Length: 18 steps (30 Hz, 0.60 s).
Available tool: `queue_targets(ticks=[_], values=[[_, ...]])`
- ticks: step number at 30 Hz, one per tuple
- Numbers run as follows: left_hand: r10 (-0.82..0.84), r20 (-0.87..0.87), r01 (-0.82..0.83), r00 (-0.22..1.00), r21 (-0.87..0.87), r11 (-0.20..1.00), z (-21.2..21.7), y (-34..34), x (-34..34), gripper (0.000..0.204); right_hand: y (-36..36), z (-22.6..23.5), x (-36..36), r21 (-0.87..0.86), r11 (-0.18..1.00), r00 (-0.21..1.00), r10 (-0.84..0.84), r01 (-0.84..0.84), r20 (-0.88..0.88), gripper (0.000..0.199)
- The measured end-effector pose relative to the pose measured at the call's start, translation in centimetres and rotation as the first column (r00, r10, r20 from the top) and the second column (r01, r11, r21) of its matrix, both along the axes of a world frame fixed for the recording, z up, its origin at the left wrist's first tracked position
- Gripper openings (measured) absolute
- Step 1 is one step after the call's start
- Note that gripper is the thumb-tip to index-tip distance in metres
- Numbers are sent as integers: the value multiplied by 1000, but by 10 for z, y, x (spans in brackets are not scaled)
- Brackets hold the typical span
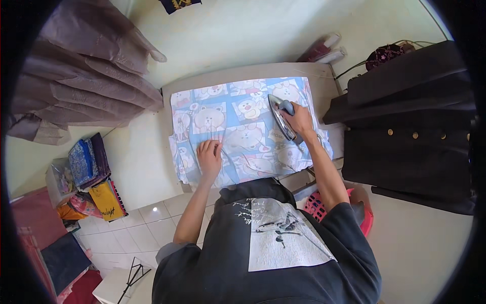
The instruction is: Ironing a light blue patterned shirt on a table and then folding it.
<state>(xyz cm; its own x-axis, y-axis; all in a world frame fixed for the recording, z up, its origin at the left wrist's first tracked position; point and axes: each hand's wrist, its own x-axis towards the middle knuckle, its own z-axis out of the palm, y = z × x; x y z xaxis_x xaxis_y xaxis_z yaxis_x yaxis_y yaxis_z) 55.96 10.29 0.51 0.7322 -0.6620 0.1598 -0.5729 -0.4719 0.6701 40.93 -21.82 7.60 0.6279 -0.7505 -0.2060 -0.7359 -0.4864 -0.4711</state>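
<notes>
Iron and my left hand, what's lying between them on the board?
Head view: only the bear-print cloth lies between the iron and the left hand.

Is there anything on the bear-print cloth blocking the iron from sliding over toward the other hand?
Nothing visible does. The right hand holds the iron on the bear-print cloth, and the stretch toward the left hand, pressed flat on it, is bare fabric with light creases.

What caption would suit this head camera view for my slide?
Right hand grips a silver clothes iron on a blue bear-print cloth; left hand presses the cloth flat.
</notes>
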Motion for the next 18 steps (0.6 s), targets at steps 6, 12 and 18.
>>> queue_targets(ticks=[6,12,18], values=[[-104,137,78,985,180,981,-7,3,6,21,2,1,16,91,881,884,467,-465,-3,36],[-130,266,38,955,324,945,15,8,24,68,-14,-4,27,17,959,958,284,-284,-25,37],[-76,235,-17,969,371,929,4,23,35,85,-46,-15,20,8,867,865,498,-499,-62,39]])
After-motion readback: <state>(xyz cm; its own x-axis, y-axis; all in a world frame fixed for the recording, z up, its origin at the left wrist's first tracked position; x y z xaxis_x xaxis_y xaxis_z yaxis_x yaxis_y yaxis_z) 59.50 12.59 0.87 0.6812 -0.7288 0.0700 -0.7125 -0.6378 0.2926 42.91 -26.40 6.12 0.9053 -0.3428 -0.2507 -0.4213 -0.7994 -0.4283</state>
